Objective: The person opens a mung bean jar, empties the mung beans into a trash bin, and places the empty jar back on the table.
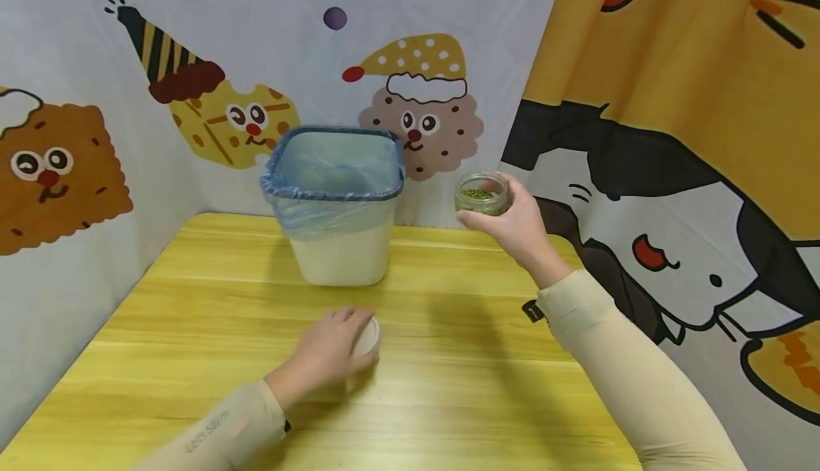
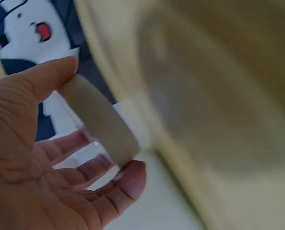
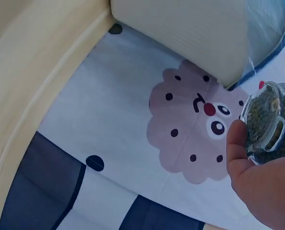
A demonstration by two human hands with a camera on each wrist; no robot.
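My right hand (image 1: 522,225) grips a small clear jar (image 1: 482,204) and holds it up above the far right of the table. Small green beans (image 1: 477,193) lie inside the jar, whose top is uncovered. In the right wrist view, the thumb presses the side of the jar (image 3: 265,120). Lower and to the left, my left hand (image 1: 329,346) holds a round whitish lid (image 1: 367,337) close over the table. Its thumb and fingertips pinch the rim of the lid (image 2: 101,120) in the left wrist view.
A white bin (image 1: 342,247) lined with a blue plastic bag (image 1: 333,193) stands at the back of the yellow wood-grain table (image 1: 211,314), left of the jar. Behind the table hangs a cartoon-printed cloth (image 1: 435,1), with an orange part at the right.
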